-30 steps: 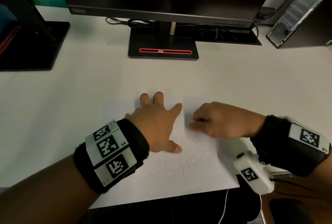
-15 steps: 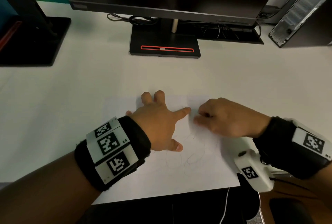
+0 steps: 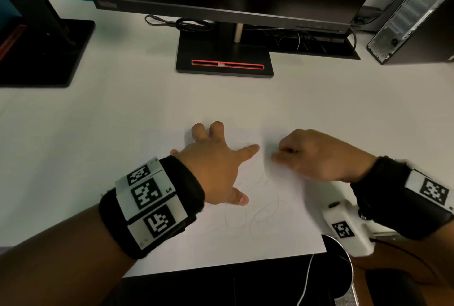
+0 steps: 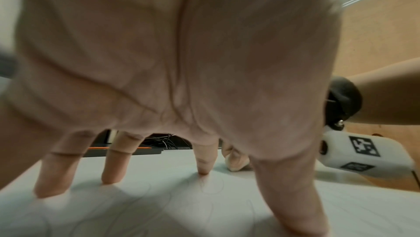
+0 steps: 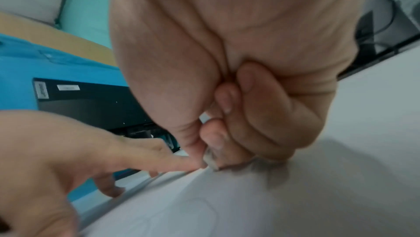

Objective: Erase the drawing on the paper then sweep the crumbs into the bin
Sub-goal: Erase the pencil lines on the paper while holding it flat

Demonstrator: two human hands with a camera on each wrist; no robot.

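Note:
A white sheet of paper (image 3: 258, 239) lies near the desk's front edge, with faint pencil loops (image 3: 265, 215) drawn on it. My left hand (image 3: 216, 165) presses flat on the sheet with fingers spread (image 4: 115, 165). My right hand (image 3: 317, 156) is curled just right of the left forefinger. It pinches a small greyish eraser (image 5: 210, 158) between thumb and fingers, with the eraser's tip down on the paper. The right hand is blurred in the head view. No bin is in view.
A monitor stand (image 3: 224, 60) with a red-outlined slot stands behind the paper, with cables (image 3: 181, 23) beside it. A second black stand base (image 3: 44, 52) is at far left, a computer tower (image 3: 412, 18) at far right. Below the desk edge hangs a white cable (image 3: 307, 278).
My right hand has shifted a little to the right across the paper, rubbing with the eraser. My left hand stays pressed on the sheet.

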